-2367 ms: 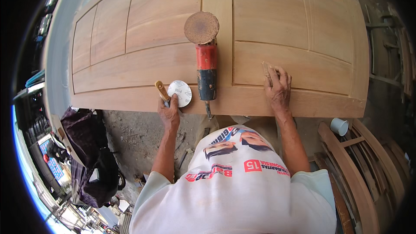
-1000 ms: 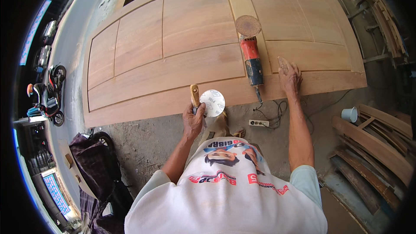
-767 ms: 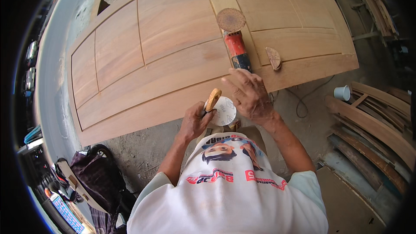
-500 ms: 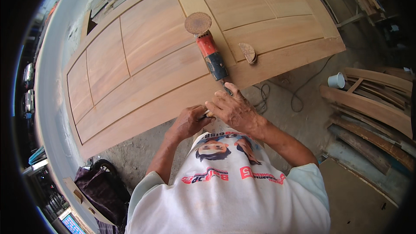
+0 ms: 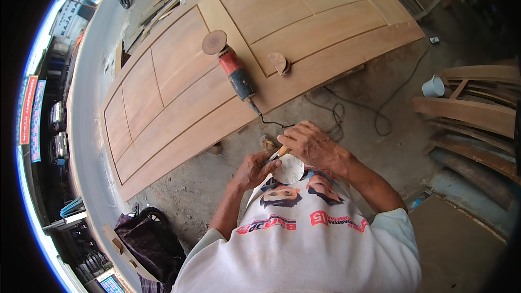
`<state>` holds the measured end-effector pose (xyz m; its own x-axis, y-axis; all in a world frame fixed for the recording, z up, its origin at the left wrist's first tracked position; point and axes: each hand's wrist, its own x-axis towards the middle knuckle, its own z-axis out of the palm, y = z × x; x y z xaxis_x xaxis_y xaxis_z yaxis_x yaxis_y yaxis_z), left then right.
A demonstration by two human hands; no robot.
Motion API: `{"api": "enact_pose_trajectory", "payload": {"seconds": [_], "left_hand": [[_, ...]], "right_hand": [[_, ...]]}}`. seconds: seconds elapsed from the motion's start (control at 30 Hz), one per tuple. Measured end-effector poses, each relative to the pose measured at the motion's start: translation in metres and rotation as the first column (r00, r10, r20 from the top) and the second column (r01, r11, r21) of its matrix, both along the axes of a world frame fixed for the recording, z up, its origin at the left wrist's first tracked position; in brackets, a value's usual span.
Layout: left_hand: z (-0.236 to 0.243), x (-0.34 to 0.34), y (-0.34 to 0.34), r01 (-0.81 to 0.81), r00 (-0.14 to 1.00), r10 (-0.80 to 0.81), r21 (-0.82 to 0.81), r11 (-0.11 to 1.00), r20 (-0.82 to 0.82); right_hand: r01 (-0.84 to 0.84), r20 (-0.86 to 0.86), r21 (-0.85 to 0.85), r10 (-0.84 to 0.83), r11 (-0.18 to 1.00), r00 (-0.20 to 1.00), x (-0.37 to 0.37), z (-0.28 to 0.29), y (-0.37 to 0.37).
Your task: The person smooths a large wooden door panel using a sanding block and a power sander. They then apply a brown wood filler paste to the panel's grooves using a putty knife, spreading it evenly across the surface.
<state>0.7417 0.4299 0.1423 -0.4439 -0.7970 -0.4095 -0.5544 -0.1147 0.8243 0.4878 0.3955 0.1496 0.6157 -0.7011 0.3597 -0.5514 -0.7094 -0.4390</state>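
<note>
While a red-and-black grinder (image 5: pixel 236 73) rests on the wooden panel (image 5: pixel 187 135), a white disc (image 5: pixel 288 171) sits nearer the shirt (image 5: pixel 304 244)

In the head view, I see the left hand (image 5: pixel 252 171) pinching the white disc just in front of the shirt. The right hand (image 5: pixel 310 144) has its fingers closed around the wooden handle (image 5: pixel 283 151) of a tool, just above the disc. A half-round piece (image 5: pixel 279 63) lies right of the grinder.

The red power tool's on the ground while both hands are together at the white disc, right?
Not quite: the head view shows the red power tool lying on the wooden panel, not the ground. The left hand and right hand are together at the white disc.
</note>
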Motion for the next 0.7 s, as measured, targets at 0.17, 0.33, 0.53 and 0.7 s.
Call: {"api": "enact_pose_trajectory", "payload": {"seconds": [0.17,0.33,0.53,0.7], "left_hand": [[-0.002,0.002,0.013,-0.039,0.998,0.04,-0.011,0.999,0.054],[-0.006,0.017,0.019,-0.269,0.962,0.269,0.011,0.963,-0.053],[-0.037,0.041,-0.01,-0.57,0.78,0.559,0.05,0.82,-0.282],[-0.054,0.096,-0.068,-0.777,0.615,0.697,-0.135,0.615,-0.368]], "right_hand": [[-0.045,0.062,0.115,0.038,0.992,0.997,-0.001,-0.007,0.003],[-0.192,0.04,0.243,0.188,0.951,0.981,0.003,-0.007,-0.005],[-0.104,0.274,0.557,-0.065,0.824,0.959,-0.036,0.032,-0.043],[-0.033,0.655,0.623,-0.497,0.782,0.569,-0.052,0.036,-0.061]]}}
